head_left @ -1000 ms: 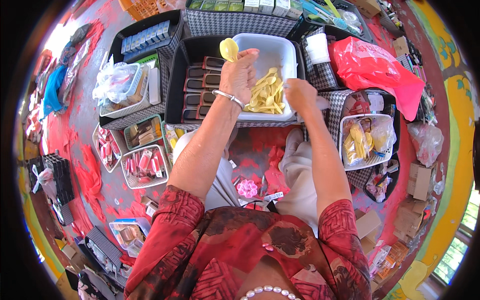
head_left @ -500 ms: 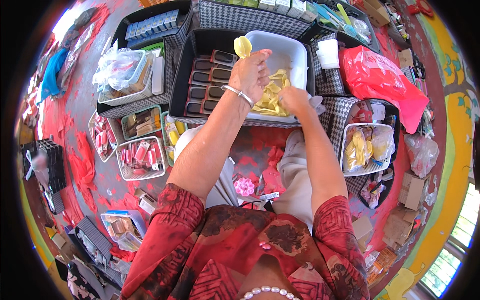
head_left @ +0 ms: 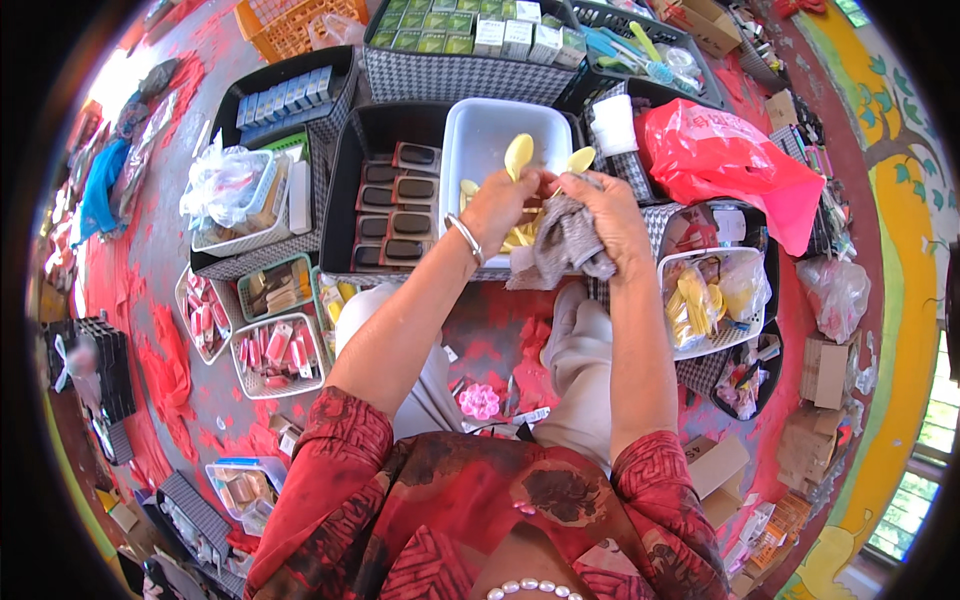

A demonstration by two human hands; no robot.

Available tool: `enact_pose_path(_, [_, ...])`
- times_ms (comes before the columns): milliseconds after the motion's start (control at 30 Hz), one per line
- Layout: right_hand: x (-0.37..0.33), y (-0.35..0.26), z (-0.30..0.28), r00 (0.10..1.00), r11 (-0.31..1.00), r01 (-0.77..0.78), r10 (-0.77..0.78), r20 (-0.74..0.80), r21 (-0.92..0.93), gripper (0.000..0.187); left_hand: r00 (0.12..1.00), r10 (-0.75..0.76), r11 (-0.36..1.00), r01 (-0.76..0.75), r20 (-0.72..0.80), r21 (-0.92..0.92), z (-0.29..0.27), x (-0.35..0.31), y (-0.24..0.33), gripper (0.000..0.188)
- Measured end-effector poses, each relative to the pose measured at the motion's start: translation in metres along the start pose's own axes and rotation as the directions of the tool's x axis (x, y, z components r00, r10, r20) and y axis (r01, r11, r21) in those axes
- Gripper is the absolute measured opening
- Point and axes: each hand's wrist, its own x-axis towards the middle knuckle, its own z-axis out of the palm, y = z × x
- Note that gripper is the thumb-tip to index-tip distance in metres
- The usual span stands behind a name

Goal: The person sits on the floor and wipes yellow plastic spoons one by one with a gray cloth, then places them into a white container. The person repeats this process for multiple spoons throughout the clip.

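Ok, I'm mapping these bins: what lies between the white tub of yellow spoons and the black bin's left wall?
Two columns of packaged, dark oval-faced items lie there, as the head view shows.

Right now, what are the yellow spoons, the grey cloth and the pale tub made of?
Spoons: probably plastic, smooth and slightly shiny, the same pale yellow all over.
Cloth: some soft fabric, dull, since it bunches into folds; I can't tell which fibre.
Tub: likely hard plastic, smooth, with rounded corners and a moulded-looking rim.
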Motion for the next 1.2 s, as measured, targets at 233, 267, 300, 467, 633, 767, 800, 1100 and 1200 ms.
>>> enact_pose_path(233, [-0.007, 0.002, -0.003, 0.97, 0.833, 0.154, -0.23, -0.08, -0.531, 0.025, 0.996, 0.024, 0.978, -0.042, 0.09, 0.202, 0.009, -0.004, 0.001, 0.026])
enact_pose_path(267, [-0.009, -0.002, -0.009, 0.968, 0.791, 0.143, -0.237, -0.081, -0.595, 0.025, 0.994, -0.014, 0.985, -0.006, 0.113, 0.175, 0.007, -0.005, 0.003, 0.027])
enact_pose_path(300, [-0.011, -0.007, -0.016, 0.963, 0.748, 0.18, -0.267, -0.041, -0.639, 0.026, 0.99, -0.05, 0.988, 0.029, 0.135, 0.149, 0.006, -0.005, 0.004, 0.027])
enact_pose_path(467, [-0.015, -0.023, -0.036, 0.844, 0.833, 0.211, -0.419, -0.335, -0.511, 0.023, 0.99, -0.045, 0.988, 0.024, 0.135, 0.153, 0.004, 0.0, -0.004, 0.029])
enact_pose_path(633, [-0.009, -0.002, -0.018, 0.599, 0.341, 0.469, -0.801, 0.01, -0.815, 0.02, 0.966, 0.258, 0.793, -0.2, -0.021, 0.576, 0.009, 0.011, -0.023, 0.036])
enact_pose_path(767, [-0.008, 0.008, -0.013, 0.87, 0.563, 0.145, -0.464, -0.166, -0.814, 0.022, 0.928, 0.362, 0.557, -0.289, 0.086, 0.779, 0.012, 0.007, -0.023, 0.03])
enact_pose_path(800, [-0.008, 0.007, -0.015, 0.852, 0.56, 0.169, -0.496, -0.164, -0.811, 0.021, 0.937, 0.336, 0.607, -0.289, 0.091, 0.74, 0.015, 0.005, -0.023, 0.028])
enact_pose_path(1100, [-0.01, 0.006, -0.019, 0.814, 0.224, 0.116, -0.579, -0.036, -0.968, 0.023, 0.984, 0.083, 0.807, -0.159, 0.156, 0.569, 0.024, -0.009, -0.003, 0.016])
enact_pose_path(1200, [-0.004, -0.002, -0.042, 0.683, 0.179, -0.062, -0.71, -0.173, -0.982, 0.015, 0.984, -0.018, 0.907, -0.058, 0.176, 0.417, 0.02, -0.015, 0.0, 0.021])
